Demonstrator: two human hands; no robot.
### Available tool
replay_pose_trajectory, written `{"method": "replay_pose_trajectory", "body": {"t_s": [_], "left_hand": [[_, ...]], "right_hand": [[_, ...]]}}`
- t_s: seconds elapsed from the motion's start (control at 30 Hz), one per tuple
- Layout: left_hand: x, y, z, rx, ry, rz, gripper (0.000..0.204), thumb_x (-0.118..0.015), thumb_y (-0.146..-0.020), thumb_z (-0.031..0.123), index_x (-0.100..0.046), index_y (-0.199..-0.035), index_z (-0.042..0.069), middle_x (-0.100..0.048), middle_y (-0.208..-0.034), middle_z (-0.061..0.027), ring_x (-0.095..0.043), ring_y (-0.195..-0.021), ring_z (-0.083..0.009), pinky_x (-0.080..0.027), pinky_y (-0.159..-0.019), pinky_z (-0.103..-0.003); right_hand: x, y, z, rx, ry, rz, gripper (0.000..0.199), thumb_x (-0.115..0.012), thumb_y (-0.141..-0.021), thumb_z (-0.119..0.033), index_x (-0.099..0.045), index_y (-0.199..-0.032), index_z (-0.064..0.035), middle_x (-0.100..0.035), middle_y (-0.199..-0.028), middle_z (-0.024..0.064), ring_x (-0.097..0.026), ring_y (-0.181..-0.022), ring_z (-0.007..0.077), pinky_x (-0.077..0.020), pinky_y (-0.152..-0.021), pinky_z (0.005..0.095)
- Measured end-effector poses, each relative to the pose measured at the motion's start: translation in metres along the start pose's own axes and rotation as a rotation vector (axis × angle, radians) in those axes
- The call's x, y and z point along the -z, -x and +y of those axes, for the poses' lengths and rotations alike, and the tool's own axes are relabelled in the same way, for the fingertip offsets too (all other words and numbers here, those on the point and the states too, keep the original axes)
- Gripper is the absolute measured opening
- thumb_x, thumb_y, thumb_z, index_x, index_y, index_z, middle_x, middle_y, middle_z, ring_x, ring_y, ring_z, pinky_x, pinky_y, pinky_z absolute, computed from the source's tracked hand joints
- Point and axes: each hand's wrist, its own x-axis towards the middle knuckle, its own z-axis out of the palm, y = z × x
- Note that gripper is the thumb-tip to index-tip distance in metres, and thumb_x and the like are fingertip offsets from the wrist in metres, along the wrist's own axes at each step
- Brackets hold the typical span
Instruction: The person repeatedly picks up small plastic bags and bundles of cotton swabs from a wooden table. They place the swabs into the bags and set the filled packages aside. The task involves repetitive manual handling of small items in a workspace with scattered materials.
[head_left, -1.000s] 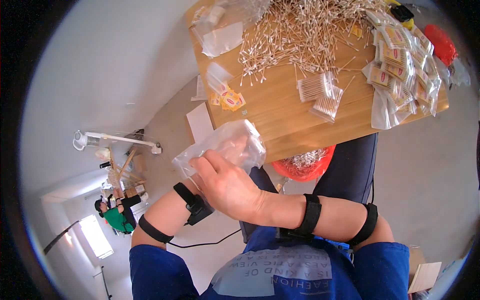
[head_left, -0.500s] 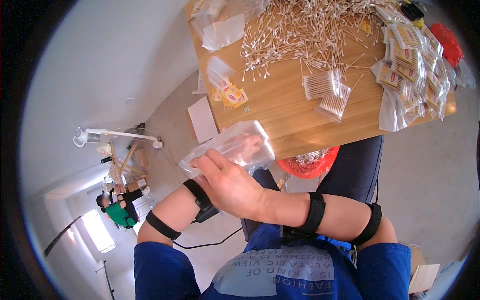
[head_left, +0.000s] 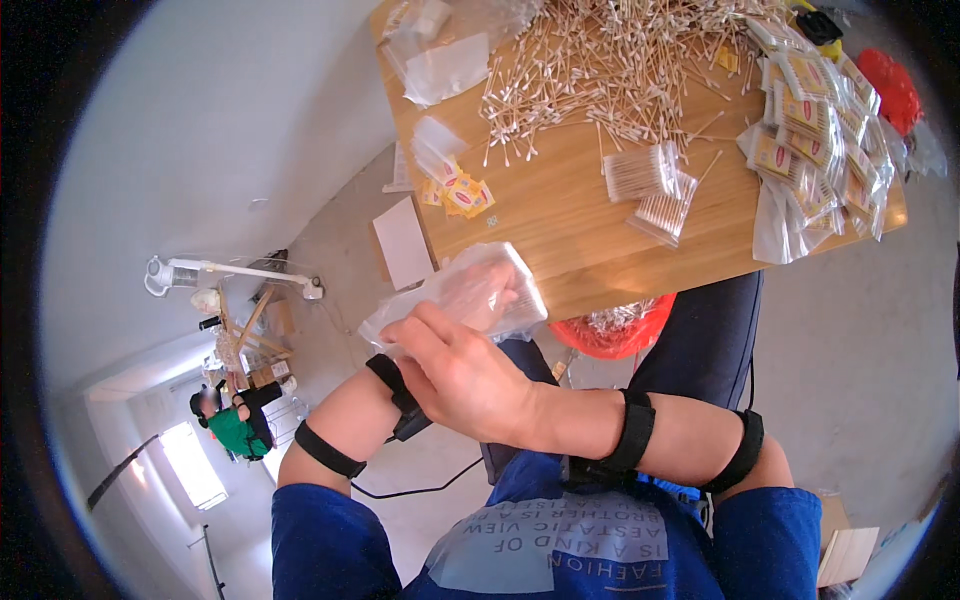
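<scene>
Just above the right hand (head_left: 465, 375); clear plastic bag (head_left: 470, 295), touching.

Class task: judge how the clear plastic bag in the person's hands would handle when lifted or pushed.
The clear plastic bag looks floppy: it crumples under the right hand. Probably light, being thin film. Its glossy surface may slip, so both hands seem wise; the left hand is hidden beneath.

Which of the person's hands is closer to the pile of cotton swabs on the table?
Right. The right hand reaches up over the clear plastic bag, toward the swab pile. The left hand is mostly hidden beneath it, lower and farther away.
</scene>
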Motion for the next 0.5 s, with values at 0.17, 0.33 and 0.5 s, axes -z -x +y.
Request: {"method": "replay_pose_trajectory", "body": {"t_s": [0.17,0.33,0.5], "left_hand": [[0.001,-0.004,-0.012,-0.066,0.315,-0.071,0.022,-0.067,-0.076,0.015,-0.056,-0.094,0.007,-0.061,-0.086,-0.0118,-0.058,-0.089,-0.0325,-0.045,-0.072,-0.042],[0.005,0.001,-0.014,-0.091,0.152,-0.058,0.022,-0.066,-0.077,0.015,-0.056,-0.096,0.008,-0.059,-0.088,-0.0142,-0.058,-0.089,-0.0317,-0.045,-0.077,-0.040],[-0.024,0.011,-0.035,-0.040,1.109,0.040,0.033,-0.069,-0.079,0.026,-0.058,-0.104,0.007,-0.057,-0.109,-0.0094,-0.056,-0.100,-0.0237,-0.044,-0.088,-0.039]], "right_hand": [[0.011,0.000,0.000,-0.095,0.049,-0.030,0.029,-0.063,-0.077,0.000,-0.052,-0.103,-0.0006,-0.053,-0.090,0.0172,-0.058,-0.079,0.0383,-0.0493,-0.068,0.0427],[0.027,-0.003,-0.005,-0.120,0.052,-0.226,0.024,-0.064,-0.079,-0.008,-0.054,-0.100,-0.0023,-0.056,-0.091,0.0156,-0.059,-0.080,0.0347,-0.0494,-0.066,0.0420],[0.101,-0.029,0.048,-0.005,0.811,-0.302,0.017,-0.065,-0.077,-0.012,-0.061,-0.093,-0.0054,-0.058,-0.098,0.0118,-0.056,-0.094,0.0312,-0.0454,-0.084,0.0425]]}}
